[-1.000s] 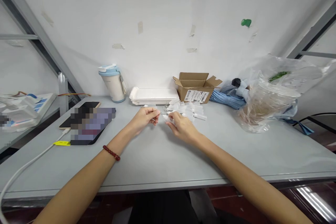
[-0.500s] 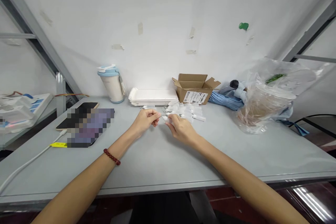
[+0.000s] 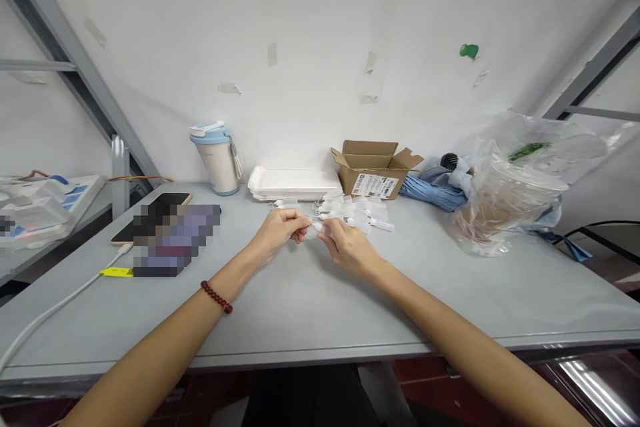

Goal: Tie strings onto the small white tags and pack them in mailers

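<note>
readable text: none | white label (image 3: 375, 185) on cardboard box (image 3: 373, 161): print too small | tumbler (image 3: 216, 165): faint lettering, illegible

The hands (image 3: 277, 233) (image 3: 353, 252) mostly hide the small piece (image 3: 313, 228) between them, the box label (image 3: 374, 185) is too small to read, pixelation obscures the nearer phone (image 3: 183, 237), and the left edge crops a white device (image 3: 55, 207).

We saw a blue-lidded cup (image 3: 215, 163) by the wall (image 3: 320, 13). To our right, blue fabric (image 3: 433, 193) lay beside a clear plastic bag (image 3: 500, 203).
</note>
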`<state>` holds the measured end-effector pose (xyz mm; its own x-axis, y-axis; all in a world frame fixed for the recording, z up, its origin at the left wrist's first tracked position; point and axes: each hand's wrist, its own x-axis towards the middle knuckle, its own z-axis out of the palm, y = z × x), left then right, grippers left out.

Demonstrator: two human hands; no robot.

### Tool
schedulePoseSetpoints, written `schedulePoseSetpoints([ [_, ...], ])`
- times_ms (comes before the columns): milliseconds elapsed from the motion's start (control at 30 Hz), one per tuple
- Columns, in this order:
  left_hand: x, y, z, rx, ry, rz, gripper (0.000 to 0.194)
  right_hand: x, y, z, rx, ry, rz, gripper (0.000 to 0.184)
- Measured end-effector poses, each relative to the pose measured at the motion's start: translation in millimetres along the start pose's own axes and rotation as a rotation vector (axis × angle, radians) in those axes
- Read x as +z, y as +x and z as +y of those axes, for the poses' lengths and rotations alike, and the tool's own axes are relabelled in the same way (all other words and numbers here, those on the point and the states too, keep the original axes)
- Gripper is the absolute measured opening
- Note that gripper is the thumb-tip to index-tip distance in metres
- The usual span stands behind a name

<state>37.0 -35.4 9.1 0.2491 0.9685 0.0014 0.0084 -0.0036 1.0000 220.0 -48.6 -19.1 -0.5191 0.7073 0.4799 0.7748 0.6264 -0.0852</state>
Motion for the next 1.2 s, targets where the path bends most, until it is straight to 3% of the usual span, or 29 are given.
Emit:
schedulePoseSetpoints([
  [167, -10.3, 2.3, 1.6, -0.050, -0.027, -0.079, 0.026, -0.9, 0.8, -1.4, 0.015, 0.011, 0.002, 0.017],
  [400, -34.9, 1.7, 19.8, -0.019, 0.023, 0.033, 0.028, -3.8, 2.6, -3.8, 0.003, 0.053, 0.053, 0.021],
  [600, -26.1, -0.9, 18.4, -0.030, 0.168, -0.109, 0.024, -3.7, 3.4, -4.3, 0.010, 0.057, 0.016, 0.020],
  [900, -18.5, -0.8, 8.8, -0.019, 0.195, -0.140, 0.017, 3.7, -4.3, -1.1, -0.039, 0.061, -0.029, 0.017],
  [1200, -17.1, -1.4, 9.1, -0.084, 0.160, -0.162, 0.018, 6.5, -5.7, 2.7, -0.140, -0.047, 0.049, 0.019],
])
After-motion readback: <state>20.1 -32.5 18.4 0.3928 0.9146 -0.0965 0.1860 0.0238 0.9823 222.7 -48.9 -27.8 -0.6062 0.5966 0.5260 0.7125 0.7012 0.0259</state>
